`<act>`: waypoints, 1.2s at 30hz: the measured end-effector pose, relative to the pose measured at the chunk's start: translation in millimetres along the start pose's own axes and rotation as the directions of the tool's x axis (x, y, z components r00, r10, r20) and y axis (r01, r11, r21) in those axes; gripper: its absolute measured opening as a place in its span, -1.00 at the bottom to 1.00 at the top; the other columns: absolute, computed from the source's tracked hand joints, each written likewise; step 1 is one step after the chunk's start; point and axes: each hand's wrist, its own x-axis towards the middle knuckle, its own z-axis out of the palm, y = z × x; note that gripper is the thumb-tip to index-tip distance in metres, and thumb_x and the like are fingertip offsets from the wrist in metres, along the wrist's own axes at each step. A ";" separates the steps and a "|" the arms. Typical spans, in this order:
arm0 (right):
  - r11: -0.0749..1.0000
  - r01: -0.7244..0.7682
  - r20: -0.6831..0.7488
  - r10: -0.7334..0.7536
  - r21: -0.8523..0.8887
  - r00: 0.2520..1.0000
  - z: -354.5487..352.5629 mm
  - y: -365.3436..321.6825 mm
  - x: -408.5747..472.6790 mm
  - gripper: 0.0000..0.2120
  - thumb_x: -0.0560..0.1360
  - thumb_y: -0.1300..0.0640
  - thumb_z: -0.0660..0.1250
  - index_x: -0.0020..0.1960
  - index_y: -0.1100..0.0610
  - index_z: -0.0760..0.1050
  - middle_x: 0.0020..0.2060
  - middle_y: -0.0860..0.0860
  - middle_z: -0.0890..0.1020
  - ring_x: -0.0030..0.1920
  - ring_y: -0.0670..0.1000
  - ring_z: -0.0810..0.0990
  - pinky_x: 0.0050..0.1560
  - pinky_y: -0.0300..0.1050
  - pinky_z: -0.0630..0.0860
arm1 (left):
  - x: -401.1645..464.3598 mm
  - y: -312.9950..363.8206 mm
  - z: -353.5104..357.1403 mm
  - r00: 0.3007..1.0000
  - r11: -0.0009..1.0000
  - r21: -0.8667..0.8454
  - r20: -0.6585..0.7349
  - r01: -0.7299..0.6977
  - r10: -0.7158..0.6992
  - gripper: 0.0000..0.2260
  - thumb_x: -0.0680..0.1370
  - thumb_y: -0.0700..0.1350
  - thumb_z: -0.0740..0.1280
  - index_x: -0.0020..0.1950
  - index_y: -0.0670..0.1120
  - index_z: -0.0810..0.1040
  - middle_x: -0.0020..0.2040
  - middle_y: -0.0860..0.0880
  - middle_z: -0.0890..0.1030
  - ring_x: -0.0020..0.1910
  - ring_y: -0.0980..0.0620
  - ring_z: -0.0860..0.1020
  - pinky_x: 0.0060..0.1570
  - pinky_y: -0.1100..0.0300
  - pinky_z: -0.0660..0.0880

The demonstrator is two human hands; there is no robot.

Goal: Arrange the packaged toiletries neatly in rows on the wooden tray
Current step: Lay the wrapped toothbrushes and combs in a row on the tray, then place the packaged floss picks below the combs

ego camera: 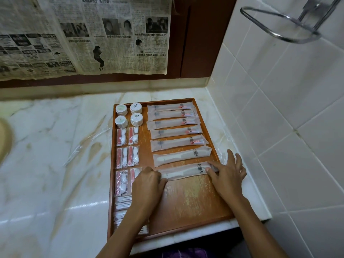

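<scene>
Wooden tray (186, 198) sits on the marble counter (55, 146) in the right corner against the tiled wall, and most of it is already filled. Seven long sachets lie in a column on its right half; the nearest one, the comb packet (186, 171), is between both hands. The left hand (148, 183) has its fingers curled onto the packet's left end, apparently pinching or pressing it, though the exact hold is hidden by the knuckles. The right hand (228, 175) lies with fingers spread, thumb and forefinger on the packet's right end, the others reaching over the tray's right rim.

Risks from here, as a judgement: the packet lies slightly tilted like its far neighbours, so uneven pushing from the two ends could skew it further or slide it under the packet above (181, 157). The film looks slippery, so a firm push could nudge the whole column out of line. The left forearm crosses above the cotton-bud packs (123, 202) and red-and-white sachets (122, 180) on the left side; dragging it back low could scatter them. The round soaps (129, 115) at the far left seem safe.
</scene>
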 end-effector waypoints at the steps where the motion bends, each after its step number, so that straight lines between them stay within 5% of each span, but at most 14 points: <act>1: 1.000 0.000 -0.003 0.000 0.002 1.000 0.5 0.2 0.7 -0.68 0.50 -0.13 0.35 0.24 -0.14 0.57 0.55 0.10 0.13 0.53 0.17 -0.04 0.43 0.23 0.02 | 0.6 0.8 -0.1 1.000 1.000 -0.011 0.002 0.001 -0.001 -0.68 0.53 0.11 0.35 -0.31 -0.08 0.54 -0.20 0.00 0.47 -0.29 0.04 0.46 -0.33 0.20 0.40; 20: 0.999 0.025 0.005 -0.025 0.021 1.000 5.5 0.8 -3.7 -0.68 0.56 -0.09 0.27 0.29 -0.11 0.53 0.52 0.12 0.20 0.52 0.17 0.02 0.44 0.21 0.02 | -1.4 1.2 2.2 1.000 1.000 0.009 -0.023 0.004 -0.003 -0.69 0.53 0.11 0.34 -0.30 -0.06 0.50 -0.19 0.01 0.48 -0.30 0.08 0.41 -0.32 0.24 0.40; 25: 0.995 0.041 -0.042 -0.037 0.095 0.998 -3.1 -6.9 -7.1 -0.62 0.53 -0.03 0.35 0.34 -0.06 0.49 0.50 0.12 0.25 0.52 0.18 0.07 0.43 0.26 0.03 | -4.5 2.4 0.2 0.997 0.997 -0.073 -0.076 -0.001 -0.005 -0.78 0.51 0.08 0.35 -0.01 -0.06 0.62 -0.07 -0.03 0.58 -0.14 0.00 0.54 -0.29 0.25 0.35; 29: 0.982 0.121 -0.116 -0.105 0.147 0.988 -10.4 -31.1 -4.8 -0.63 0.51 0.04 0.38 0.31 0.02 0.51 0.42 0.10 0.38 0.44 0.16 0.25 0.41 0.23 0.13 | -4.2 -1.3 -14.8 0.984 0.988 -0.155 -0.175 0.015 -0.043 -0.78 0.51 0.01 0.35 0.06 -0.07 0.66 -0.02 -0.05 0.66 -0.10 0.00 0.61 -0.20 0.21 0.47; 32: 0.956 0.181 -0.097 -0.163 0.229 0.982 -13.7 -63.6 3.2 -0.61 0.54 0.02 0.34 0.35 0.02 0.46 0.40 0.05 0.42 0.41 0.12 0.32 0.45 0.17 0.16 | -1.5 -15.1 -33.4 0.958 0.982 -0.175 -0.261 0.076 -0.121 -0.85 0.51 -0.02 0.37 -0.06 -0.05 0.68 -0.14 -0.03 0.69 -0.23 0.03 0.61 -0.32 0.31 0.40; 36: 0.907 0.352 -0.066 -0.346 0.229 0.936 -11.9 -121.1 22.2 -0.64 0.55 0.06 0.30 0.34 0.05 0.47 0.34 0.03 0.48 0.40 0.10 0.35 0.47 0.13 0.11 | 7.7 -55.3 -57.5 0.910 0.960 -0.188 -0.321 0.208 -0.260 -0.78 0.53 0.05 0.34 0.04 -0.03 0.68 -0.08 -0.03 0.68 -0.16 -0.01 0.62 -0.27 0.24 0.37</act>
